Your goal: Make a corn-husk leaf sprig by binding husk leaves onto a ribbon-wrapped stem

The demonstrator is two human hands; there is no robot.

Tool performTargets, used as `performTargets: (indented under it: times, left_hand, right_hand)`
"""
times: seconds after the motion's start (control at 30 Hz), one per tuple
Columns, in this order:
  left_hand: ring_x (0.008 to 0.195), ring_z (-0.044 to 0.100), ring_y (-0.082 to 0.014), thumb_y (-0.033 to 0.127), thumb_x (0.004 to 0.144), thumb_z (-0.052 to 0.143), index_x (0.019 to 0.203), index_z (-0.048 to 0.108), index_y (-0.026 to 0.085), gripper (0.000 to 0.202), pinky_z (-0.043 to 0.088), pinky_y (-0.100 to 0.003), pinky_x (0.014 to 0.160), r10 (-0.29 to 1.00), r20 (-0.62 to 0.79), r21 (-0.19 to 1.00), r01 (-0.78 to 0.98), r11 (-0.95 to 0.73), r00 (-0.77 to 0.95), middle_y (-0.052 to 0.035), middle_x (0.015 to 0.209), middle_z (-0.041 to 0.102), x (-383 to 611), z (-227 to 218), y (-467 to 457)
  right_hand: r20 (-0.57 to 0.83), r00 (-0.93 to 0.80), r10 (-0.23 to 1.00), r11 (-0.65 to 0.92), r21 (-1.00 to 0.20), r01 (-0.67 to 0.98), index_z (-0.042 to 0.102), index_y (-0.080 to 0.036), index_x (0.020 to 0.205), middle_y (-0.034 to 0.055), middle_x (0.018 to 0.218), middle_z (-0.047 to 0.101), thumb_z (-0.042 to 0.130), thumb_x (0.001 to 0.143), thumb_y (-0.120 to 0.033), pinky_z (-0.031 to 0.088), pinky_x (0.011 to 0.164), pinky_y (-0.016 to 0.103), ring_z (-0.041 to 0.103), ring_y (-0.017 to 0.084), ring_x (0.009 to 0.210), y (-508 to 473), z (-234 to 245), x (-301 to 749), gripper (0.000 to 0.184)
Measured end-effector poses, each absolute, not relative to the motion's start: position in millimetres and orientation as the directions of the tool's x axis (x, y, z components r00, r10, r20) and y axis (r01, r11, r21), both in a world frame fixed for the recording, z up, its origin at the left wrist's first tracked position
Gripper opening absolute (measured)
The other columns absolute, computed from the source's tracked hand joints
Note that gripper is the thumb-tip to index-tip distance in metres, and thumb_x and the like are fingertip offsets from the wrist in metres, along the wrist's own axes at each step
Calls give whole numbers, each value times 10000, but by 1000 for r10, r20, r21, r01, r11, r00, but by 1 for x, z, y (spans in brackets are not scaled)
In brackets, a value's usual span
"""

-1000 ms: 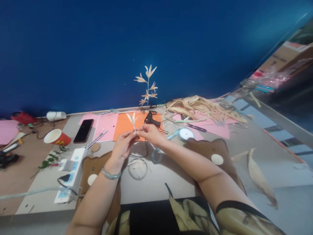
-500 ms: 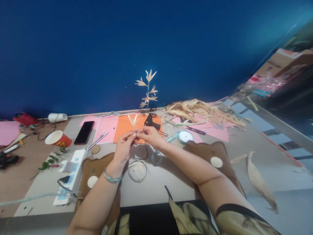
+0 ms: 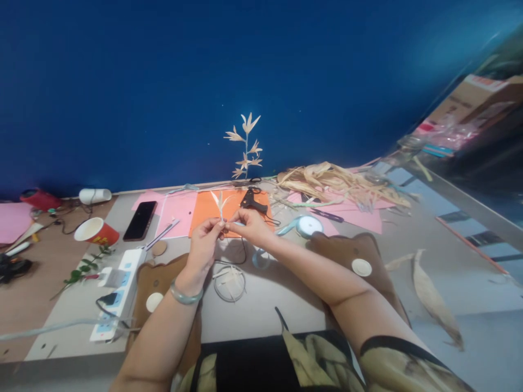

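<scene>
My left hand (image 3: 205,239) is closed, pinching the base of a small pale husk flower (image 3: 220,202) whose thin petals point upward. Close against it, my right hand (image 3: 253,228) is also closed, its thumb and finger pinching what looks like a narrow pale blue tape strip at the flower's base. The fingers partly hide the stem there. Below the right wrist a loop of pale blue tape (image 3: 261,259) lies on the table, and the tape roll (image 3: 309,226) rests farther right. A wire coil (image 3: 229,283) with pale strips lies below my hands.
Behind my hands are a black glue gun (image 3: 252,200) on orange paper (image 3: 204,204) and a standing husk-flower stem (image 3: 247,147). Dried husks (image 3: 327,182) are heaped at right. At left are a phone (image 3: 140,220), a paper cup (image 3: 98,231) and a power strip (image 3: 118,294).
The small flower has tipped slightly left and its petals look turned. My right fingers have shifted a little at its base; both hands still meet there.
</scene>
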State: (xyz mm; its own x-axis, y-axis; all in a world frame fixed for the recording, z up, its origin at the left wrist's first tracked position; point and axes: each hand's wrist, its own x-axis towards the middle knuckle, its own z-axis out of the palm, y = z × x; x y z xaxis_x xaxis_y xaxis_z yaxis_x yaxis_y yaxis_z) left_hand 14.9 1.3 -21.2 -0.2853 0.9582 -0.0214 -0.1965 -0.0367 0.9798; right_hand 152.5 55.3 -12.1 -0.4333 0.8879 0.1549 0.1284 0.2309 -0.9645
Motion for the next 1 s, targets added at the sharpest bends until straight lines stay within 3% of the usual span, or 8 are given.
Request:
performTargets:
  times: [0.23, 0.63, 0.87, 1.0]
  left_hand:
    - [567, 476, -89, 344, 744, 681, 721, 641, 152, 197, 379, -215, 577, 947, 113, 989, -56, -136, -299, 15, 616, 573, 13, -16, -3]
    - [490, 470, -62, 388, 701, 720, 697, 616, 133, 275, 379, -200, 507, 958, 43, 974, -201, -104, -285, 18, 573, 573, 12, -13, 1]
    - [540, 607, -116, 441, 691, 716, 749, 556, 139, 347, 378, -166, 387, 971, -3, 968, -244, -57, -241, -13, 605, 621, 14, -10, 2]
    - [544, 633, -128, 459, 704, 702, 773, 536, 142, 364, 411, -167, 378, 974, 29, 972, -220, -80, -224, -18, 628, 634, 15, -11, 2]
  right_hand:
    - [136, -438, 888, 197, -976, 96, 584, -154, 670, 9, 645, 609, 639, 740, -357, 391, 575, 236, 512, 113, 598, 46, -1, 151, 221]
    - [229, -489, 842, 365, -909, 203, 612, -149, 703, 29, 707, 641, 615, 761, -288, 407, 618, 245, 559, 137, 675, 47, 8, 152, 151]
    - [221, -540, 813, 407, -877, 255, 582, -146, 687, 9, 660, 637, 594, 780, -251, 388, 586, 220, 542, 114, 626, 50, 18, 151, 140]
    - [212, -539, 815, 420, -857, 298, 586, -139, 672, 8, 647, 612, 627, 774, -307, 353, 548, 217, 502, 106, 598, 50, 22, 155, 200]
